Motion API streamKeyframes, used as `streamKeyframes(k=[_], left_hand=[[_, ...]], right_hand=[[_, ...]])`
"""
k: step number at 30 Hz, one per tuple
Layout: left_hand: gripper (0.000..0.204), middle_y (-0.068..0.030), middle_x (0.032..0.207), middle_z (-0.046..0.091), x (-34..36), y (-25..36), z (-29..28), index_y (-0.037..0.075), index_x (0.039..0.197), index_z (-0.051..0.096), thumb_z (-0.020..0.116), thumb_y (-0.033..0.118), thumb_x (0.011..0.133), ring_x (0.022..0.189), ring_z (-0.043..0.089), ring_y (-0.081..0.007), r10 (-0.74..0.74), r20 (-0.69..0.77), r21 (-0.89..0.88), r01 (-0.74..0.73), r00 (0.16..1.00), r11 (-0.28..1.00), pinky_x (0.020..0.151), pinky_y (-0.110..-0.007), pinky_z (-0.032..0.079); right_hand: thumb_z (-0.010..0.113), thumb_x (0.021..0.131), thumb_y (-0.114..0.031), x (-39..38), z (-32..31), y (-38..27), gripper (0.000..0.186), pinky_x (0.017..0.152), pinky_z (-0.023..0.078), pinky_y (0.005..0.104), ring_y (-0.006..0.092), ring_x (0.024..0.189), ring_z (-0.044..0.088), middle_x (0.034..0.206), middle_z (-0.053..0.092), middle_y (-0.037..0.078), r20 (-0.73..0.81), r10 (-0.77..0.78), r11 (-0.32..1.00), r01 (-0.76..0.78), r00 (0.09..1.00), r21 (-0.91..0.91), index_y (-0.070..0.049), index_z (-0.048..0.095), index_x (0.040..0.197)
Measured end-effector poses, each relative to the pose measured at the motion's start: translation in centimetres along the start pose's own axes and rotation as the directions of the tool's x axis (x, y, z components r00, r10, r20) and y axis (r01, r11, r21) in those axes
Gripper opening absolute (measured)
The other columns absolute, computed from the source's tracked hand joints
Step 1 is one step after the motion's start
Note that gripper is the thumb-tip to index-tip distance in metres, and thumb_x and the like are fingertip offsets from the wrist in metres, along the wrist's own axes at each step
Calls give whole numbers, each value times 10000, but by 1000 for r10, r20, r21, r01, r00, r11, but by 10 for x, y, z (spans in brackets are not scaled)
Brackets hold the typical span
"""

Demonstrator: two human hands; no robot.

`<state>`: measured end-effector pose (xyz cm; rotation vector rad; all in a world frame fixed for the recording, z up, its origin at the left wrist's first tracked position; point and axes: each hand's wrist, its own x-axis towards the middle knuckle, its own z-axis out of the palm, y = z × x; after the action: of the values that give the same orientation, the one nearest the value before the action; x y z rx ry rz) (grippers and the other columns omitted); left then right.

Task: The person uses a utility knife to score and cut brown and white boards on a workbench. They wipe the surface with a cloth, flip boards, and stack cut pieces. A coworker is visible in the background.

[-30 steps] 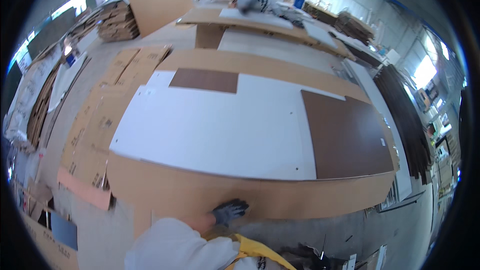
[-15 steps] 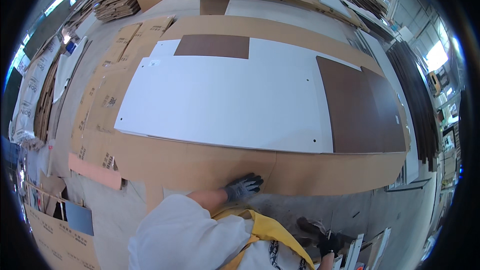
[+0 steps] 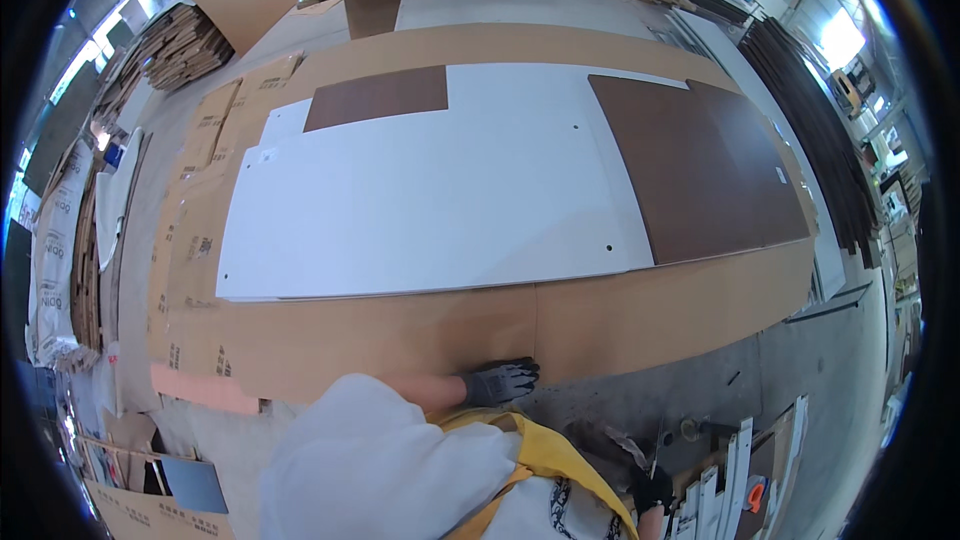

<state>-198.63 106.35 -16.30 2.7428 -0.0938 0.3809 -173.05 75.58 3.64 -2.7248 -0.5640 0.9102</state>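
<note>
From my end, the largest thing I see is the brown cardboard sheet (image 3: 670, 312), spread out in front of the person. On it lies the white panel (image 3: 420, 200), in the middle. At its right end is the big brown panel (image 3: 710, 175), and along its far edge the small brown panel (image 3: 375, 98); I cannot tell whether these 2 overlap the white or only meet it. Down at the lower right, below the sheet, I have a bunch of white strips (image 3: 735, 475) leaning at a slant. The left hand (image 3: 503, 381), in a grey and black glove, lies at the sheet's near edge, fingers stretched out and gripping nothing I can see. The right hand (image 3: 652, 490), dark-gloved, hangs low beside the strips; I cannot tell how far it is closed or what it holds. Among the strips sits a small orange object (image 3: 756, 496).
</note>
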Motion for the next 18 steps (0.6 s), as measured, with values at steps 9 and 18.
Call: streamKeyframes(k=[9, 18], left_hand=[[227, -112, 1029, 581, 110, 34, -5, 107, 993, 603, 541, 238, 818, 967, 579, -278, 62, -80, -58, -67, 995, 996, 807, -421, 466], [251, -174, 1006, 617, 133, 60, -12, 82, 993, 612, 554, 248, 813, 896, 614, -324, -178, 360, -226, 271, 916, 936, 737, -438, 495]], right_hand=[[684, 791, -385, -33, -15, -2, 370, 629, 538, 373, 266, 787, 685, 854, 693, 117, -16, 97, 995, -97, 995, -5, -83, 682, 1005], [666, 793, -418, -33, -72, 26, 388, 675, 531, 384, 291, 833, 670, 891, 687, 130, -167, -50, 996, 38, 985, -76, -93, 681, 1004]])
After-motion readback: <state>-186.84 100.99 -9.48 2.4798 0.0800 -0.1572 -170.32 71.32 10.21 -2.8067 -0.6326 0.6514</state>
